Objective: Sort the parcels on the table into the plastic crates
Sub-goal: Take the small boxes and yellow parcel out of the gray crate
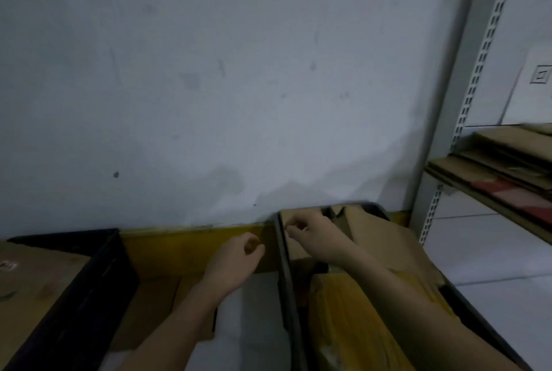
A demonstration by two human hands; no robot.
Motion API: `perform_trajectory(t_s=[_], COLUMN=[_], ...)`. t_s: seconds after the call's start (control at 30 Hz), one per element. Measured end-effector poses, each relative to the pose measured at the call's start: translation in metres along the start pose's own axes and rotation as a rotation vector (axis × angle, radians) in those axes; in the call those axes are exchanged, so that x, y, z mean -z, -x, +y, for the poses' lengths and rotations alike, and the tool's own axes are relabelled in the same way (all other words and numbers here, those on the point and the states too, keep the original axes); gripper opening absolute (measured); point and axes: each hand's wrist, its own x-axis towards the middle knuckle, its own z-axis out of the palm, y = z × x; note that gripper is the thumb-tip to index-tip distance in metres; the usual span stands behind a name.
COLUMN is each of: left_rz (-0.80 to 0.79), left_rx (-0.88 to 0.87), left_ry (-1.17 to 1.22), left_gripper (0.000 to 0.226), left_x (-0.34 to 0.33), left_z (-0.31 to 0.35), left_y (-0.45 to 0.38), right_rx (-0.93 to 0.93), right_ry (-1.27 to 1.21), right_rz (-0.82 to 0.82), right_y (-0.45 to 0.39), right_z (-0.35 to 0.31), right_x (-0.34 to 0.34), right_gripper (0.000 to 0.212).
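Two plastic crates flank my hands. The dark crate [98,275] on the left holds a brown cardboard parcel [35,275]. In the grey crate [286,281] on the right lie a brown parcel [376,239] and a yellow parcel [352,317]. My right hand [304,230] hovers over the far left corner of the grey crate, fingers loosely curled, with nothing visibly in it. My left hand [239,254] hangs between the crates, fingers loosely curled and empty. Below it lie a flat brown parcel [149,305] and a pale grey parcel [254,311].
A yellow strip [179,248] runs along the foot of the white wall [239,72] behind the crates. At the right a metal shelf rack [466,119] carries stacked flattened cardboard [493,167]. White floor tiles [493,266] show beyond the grey crate.
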Motion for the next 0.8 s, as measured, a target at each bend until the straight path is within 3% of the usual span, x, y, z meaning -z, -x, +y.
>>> perform_trajectory(t_s=[0.2,0.37,0.53,0.67,0.8], left_rz=[-0.059,-0.112,-0.151,-0.235,-0.325], left_rx=[0.025,0.047,0.055,0.129,0.226], left_ry=[0.264,0.294,0.290,0.388,0.469], left_gripper=[0.029,0.041,0.063,0.088,0.092], left_x=[-0.059,-0.082,-0.089,-0.094,-0.100], left_z=[0.078,0.108,0.125,0.142,0.157], left_y=[0.009,0.013,0.010,0.000,-0.013], right_rx=[-0.046,-0.088,-0.318,-0.538,-0.580], right_ry=[0.000,-0.035,0.050,0.039,-0.053], right_rz=[0.171,0.312,0.427,0.366,0.300], right_y=[0.057,0.082,0.091,0.102,0.102], right_z=[0.052,0.098,0.152,0.183,0.199], right_x=[0.043,0.064,0.073,0.068,0.067], right_gripper=[0.019,0.012,0.027,0.052,0.052])
